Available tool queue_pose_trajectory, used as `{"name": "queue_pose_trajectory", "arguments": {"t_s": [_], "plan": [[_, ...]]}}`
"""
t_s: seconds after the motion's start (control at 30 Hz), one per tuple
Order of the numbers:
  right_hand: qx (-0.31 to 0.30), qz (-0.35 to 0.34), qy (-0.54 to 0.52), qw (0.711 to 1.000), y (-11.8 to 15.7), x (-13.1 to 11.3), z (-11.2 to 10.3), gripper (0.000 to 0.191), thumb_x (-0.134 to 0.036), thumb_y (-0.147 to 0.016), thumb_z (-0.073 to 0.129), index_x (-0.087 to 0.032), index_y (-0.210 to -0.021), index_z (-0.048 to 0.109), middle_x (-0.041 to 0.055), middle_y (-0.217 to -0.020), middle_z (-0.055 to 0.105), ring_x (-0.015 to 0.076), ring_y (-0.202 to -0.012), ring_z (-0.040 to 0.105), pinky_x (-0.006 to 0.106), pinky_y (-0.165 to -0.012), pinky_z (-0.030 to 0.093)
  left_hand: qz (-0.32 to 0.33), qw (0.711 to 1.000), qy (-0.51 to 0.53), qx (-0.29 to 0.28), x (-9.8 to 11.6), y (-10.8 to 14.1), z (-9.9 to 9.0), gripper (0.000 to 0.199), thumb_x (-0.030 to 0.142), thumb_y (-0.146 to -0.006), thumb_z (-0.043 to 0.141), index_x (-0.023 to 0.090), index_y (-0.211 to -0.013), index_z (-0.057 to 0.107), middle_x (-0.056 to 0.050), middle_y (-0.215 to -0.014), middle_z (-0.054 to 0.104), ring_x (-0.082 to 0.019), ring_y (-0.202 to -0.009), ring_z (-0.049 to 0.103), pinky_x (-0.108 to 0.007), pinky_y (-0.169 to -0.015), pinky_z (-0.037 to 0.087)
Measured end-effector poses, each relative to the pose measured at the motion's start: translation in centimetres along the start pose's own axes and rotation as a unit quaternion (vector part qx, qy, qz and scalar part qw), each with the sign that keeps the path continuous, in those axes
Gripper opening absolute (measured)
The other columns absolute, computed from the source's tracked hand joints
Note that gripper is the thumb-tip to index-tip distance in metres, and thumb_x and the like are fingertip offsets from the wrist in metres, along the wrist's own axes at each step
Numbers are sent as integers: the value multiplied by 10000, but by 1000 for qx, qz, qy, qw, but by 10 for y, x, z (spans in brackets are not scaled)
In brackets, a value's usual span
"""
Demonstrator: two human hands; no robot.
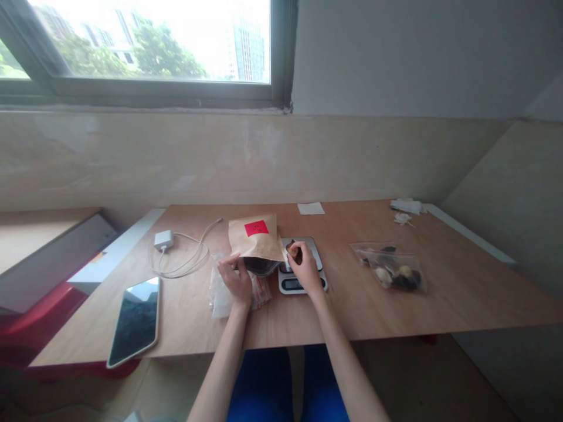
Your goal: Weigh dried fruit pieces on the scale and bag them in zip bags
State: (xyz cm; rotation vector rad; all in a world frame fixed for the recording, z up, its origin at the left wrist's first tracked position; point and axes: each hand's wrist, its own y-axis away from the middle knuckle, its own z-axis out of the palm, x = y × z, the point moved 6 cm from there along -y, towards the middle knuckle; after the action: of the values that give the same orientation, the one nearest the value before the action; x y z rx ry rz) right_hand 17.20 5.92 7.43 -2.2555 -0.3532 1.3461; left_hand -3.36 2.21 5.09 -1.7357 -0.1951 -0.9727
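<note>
A brown kraft paper bag [240,237] with a red label [256,228] lies with its dark mouth gaping towards me. My left hand [236,282] grips the near left edge of that mouth, thumb by the opening. Over the white kitchen scale [313,249], my right hand [304,266] pinches a brown, wrinkled dried piece [294,253], perhaps a mushroom; whether it touches the scale's plate I cannot tell. The scale's dark display [291,284] faces me. Beneath my left hand and the bag sits a stack of clear zip bags [220,296] with red seal lines.
To the right lie clear zip bags [416,264] holding pale round and dark pieces. At the left are a tablet [135,319] and a white charger [164,240] with its looped cable. A white paper [311,208] and crumpled plastic [408,206] lie along the back.
</note>
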Motion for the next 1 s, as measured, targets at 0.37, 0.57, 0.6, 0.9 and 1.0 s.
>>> {"name": "queue_pose_trajectory", "arguments": {"t_s": [0.37,0.57,0.6,0.9,1.0], "plan": [[41,-17,160,986,3,13,-4,299,-230,-750,473,-164,-1040,446,137,-1009,596,272,-1007,502,454,-892,324,-7,1000,-2,-6,-1,0,1,198,347,-856,450,171,-814,531,-39,-778,535,-166,-744,496,-323,-709,405],[28,-12,126,991,1,22,-2,417,-222,-744,508,-156,-1150,443,145,-1102,608,271,-1049,522,478,-932,301,-10,1000,-1,-8,0,0,1,206,349,-855,451,167,-804,532,-45,-783,541,-170,-761,505,-325,-716,407],[30,-10,113,993,1,23,-3,415,-220,-740,519,-159,-1146,457,139,-1100,611,266,-1042,530,481,-945,293,-10,1000,-1,-9,0,0,1,207,350,-856,450,167,-801,532,-45,-783,542,-171,-762,506,-326,-717,408],[114,85,-169,975,-4,29,-18,359,-335,-752,584,-172,-1067,527,105,-1091,592,194,-985,567,353,-887,427,-7,1000,0,-13,1,-1,2,192,339,-854,458,169,-798,527,-43,-777,542,-169,-758,509,-326,-715,412],[158,107,-218,957,-10,42,-28,398,-374,-730,606,-162,-1054,516,111,-1100,587,184,-980,573,348,-896,429,-12,1000,2,-14,0,-1,2,192,345,-851,462,171,-796,524,-42,-778,541,-170,-760,512,-326,-716,412]]}}
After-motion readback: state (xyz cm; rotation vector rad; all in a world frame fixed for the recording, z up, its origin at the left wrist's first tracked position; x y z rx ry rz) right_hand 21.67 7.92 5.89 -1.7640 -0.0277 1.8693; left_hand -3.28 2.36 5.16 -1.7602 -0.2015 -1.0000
